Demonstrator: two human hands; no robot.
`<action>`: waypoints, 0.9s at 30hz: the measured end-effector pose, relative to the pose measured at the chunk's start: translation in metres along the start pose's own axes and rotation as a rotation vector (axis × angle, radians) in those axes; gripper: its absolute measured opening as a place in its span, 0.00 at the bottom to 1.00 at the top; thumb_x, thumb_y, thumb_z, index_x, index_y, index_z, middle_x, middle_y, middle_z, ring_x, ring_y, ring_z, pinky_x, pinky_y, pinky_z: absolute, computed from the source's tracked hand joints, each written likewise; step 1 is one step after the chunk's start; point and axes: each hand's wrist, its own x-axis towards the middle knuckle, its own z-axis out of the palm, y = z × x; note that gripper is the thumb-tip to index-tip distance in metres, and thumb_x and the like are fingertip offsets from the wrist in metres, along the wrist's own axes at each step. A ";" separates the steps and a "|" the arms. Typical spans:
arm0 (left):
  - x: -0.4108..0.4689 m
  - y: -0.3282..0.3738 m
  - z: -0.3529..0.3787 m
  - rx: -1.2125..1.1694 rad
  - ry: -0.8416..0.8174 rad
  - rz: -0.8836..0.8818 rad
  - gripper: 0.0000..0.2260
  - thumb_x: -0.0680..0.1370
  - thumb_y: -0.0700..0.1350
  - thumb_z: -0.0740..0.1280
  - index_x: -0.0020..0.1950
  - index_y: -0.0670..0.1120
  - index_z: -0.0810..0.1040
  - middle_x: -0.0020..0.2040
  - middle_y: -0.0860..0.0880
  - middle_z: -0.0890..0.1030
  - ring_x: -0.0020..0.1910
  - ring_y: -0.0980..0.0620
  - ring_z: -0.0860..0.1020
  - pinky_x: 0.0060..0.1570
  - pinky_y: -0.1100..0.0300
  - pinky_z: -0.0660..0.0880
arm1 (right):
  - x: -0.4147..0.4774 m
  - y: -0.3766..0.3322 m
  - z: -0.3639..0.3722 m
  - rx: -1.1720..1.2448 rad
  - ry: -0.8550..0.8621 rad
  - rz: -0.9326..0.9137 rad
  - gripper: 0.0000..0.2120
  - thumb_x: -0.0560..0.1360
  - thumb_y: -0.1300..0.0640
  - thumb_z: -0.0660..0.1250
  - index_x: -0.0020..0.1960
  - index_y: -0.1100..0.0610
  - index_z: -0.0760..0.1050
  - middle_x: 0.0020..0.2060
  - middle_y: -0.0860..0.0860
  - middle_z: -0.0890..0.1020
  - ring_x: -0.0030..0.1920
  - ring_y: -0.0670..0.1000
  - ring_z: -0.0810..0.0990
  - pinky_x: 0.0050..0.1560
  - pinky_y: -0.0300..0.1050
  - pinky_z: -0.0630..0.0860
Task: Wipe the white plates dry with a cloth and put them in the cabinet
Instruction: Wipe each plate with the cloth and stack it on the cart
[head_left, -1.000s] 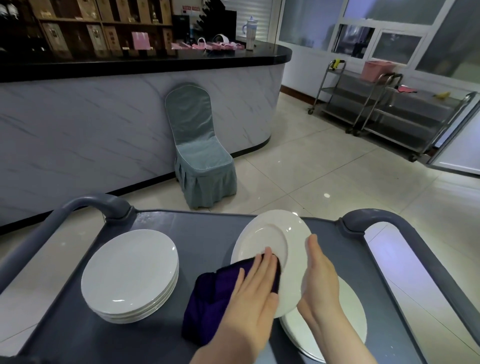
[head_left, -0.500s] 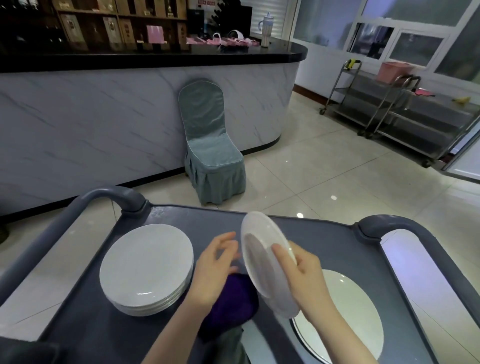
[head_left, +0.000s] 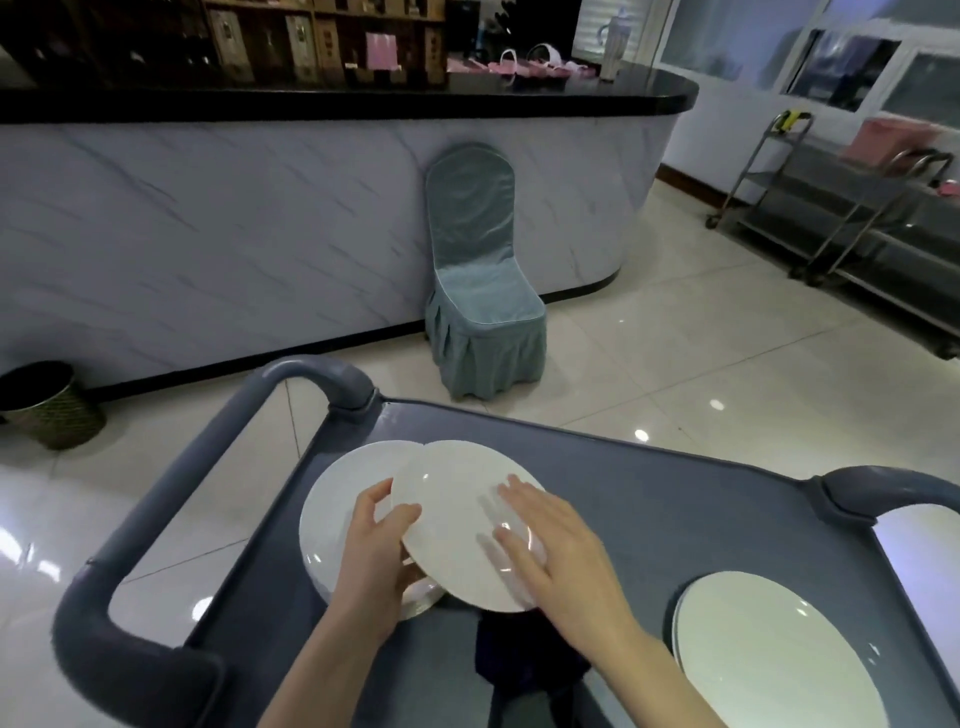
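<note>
I hold a white plate (head_left: 457, 514) nearly flat over the grey cart top (head_left: 649, 519). My left hand (head_left: 382, 556) grips its left rim, thumb on top. My right hand (head_left: 550, 551) lies flat on its right side with the fingers spread. The plate overlaps a stack of white plates (head_left: 340, 514) on the cart's left. The dark purple cloth (head_left: 519, 654) lies on the cart below the plate, under my right forearm, in neither hand. Another white plate stack (head_left: 769, 649) sits at the cart's right.
The cart has thick grey handle bars, one on the left (head_left: 171, 519) and one on the right (head_left: 883, 493). Beyond it stand a covered chair (head_left: 483, 291), a marble-fronted counter (head_left: 260, 228), a bin (head_left: 47, 405) at left and metal trolleys (head_left: 857, 218) at right.
The plate went from upright to nearly flat and moved left over the left stack. My left hand let go of the cloth and took the plate's rim. The cloth now lies on the cart.
</note>
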 end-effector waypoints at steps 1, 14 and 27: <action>0.007 -0.001 -0.011 -0.006 0.021 -0.012 0.14 0.78 0.41 0.64 0.61 0.55 0.74 0.56 0.45 0.80 0.51 0.42 0.80 0.32 0.54 0.79 | 0.007 0.007 0.005 -0.013 0.078 0.105 0.23 0.81 0.45 0.63 0.74 0.47 0.69 0.72 0.40 0.69 0.72 0.42 0.65 0.68 0.32 0.58; 0.047 0.008 -0.097 0.613 0.142 0.281 0.14 0.75 0.40 0.68 0.58 0.52 0.76 0.53 0.51 0.79 0.51 0.52 0.78 0.46 0.58 0.75 | 0.040 0.003 0.078 0.404 0.099 0.538 0.09 0.74 0.60 0.70 0.46 0.45 0.84 0.44 0.53 0.84 0.45 0.53 0.81 0.42 0.39 0.74; 0.057 0.006 -0.103 0.818 0.252 0.386 0.11 0.78 0.37 0.66 0.59 0.45 0.79 0.49 0.53 0.69 0.48 0.51 0.73 0.52 0.61 0.70 | 0.062 0.002 0.091 0.281 0.075 0.507 0.04 0.75 0.62 0.69 0.44 0.58 0.83 0.43 0.56 0.78 0.41 0.52 0.76 0.38 0.32 0.68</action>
